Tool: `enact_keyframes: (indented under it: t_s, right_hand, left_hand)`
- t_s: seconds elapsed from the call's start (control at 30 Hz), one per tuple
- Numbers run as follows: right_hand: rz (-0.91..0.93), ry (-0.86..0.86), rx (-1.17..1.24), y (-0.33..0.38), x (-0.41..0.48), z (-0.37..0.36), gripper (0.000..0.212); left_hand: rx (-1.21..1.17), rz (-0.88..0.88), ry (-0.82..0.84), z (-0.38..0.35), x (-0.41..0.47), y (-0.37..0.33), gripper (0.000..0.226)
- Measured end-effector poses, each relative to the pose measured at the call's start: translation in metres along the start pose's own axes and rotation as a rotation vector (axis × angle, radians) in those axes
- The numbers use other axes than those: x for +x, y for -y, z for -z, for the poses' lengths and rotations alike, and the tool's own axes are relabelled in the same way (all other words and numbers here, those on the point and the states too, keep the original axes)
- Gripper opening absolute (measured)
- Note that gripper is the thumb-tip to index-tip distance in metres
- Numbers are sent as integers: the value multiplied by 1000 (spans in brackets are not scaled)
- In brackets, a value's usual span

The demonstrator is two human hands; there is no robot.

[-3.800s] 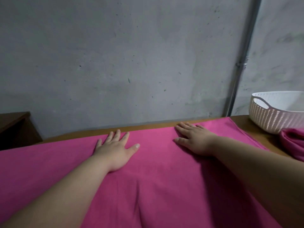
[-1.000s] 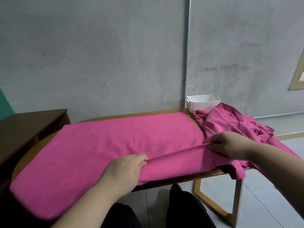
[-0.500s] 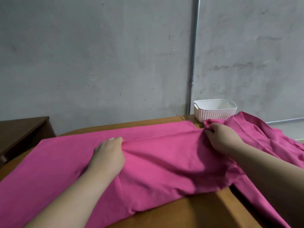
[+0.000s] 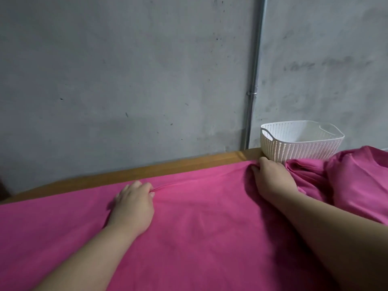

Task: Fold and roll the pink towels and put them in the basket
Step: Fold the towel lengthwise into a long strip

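The left hand lies knuckles up on the cloth, fingers curled in, pinching a small ridge of pink fabric just short of the far edge. The right hand reaches further out, and its fingers are bent over and gripping the far right corner of the same cloth, just in front of the basket. Both hold the spread pink towel, which lies flat and covers nearly all of the wooden table, leaving a bare strip of wood along the back. To the right of the right hand a heap of more pink towels sits bunched up. The white perforated basket stands at the table's back right corner, against the grey concrete wall, beside a thin metal pipe running up the wall.
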State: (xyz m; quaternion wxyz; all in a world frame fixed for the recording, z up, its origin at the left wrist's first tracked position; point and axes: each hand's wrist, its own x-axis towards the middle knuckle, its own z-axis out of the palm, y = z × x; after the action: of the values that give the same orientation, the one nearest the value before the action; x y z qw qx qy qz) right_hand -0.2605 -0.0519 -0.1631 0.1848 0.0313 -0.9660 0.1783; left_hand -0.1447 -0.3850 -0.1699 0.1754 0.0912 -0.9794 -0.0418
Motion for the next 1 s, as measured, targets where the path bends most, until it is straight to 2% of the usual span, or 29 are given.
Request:
enact_keyframes:
  t_s: [0.17,0.63,0.83,1.0]
  right_hand:
    - [24,-39,23,-7,-12,-1,25]
    - [3,36,45,-15,-173,69,22]
    - [-116,131,147,-14,-161,81,25]
    - [-58,131,-96,-14,-157,74,25]
  left_hand:
    - [-188,14,-63,-1,-17,13,5]
    - [-197,46,-29,63,-183,12,13]
    - [-249,116,-1,81,-154,2,25]
    - [-159,145,79,72,-124,-4,19]
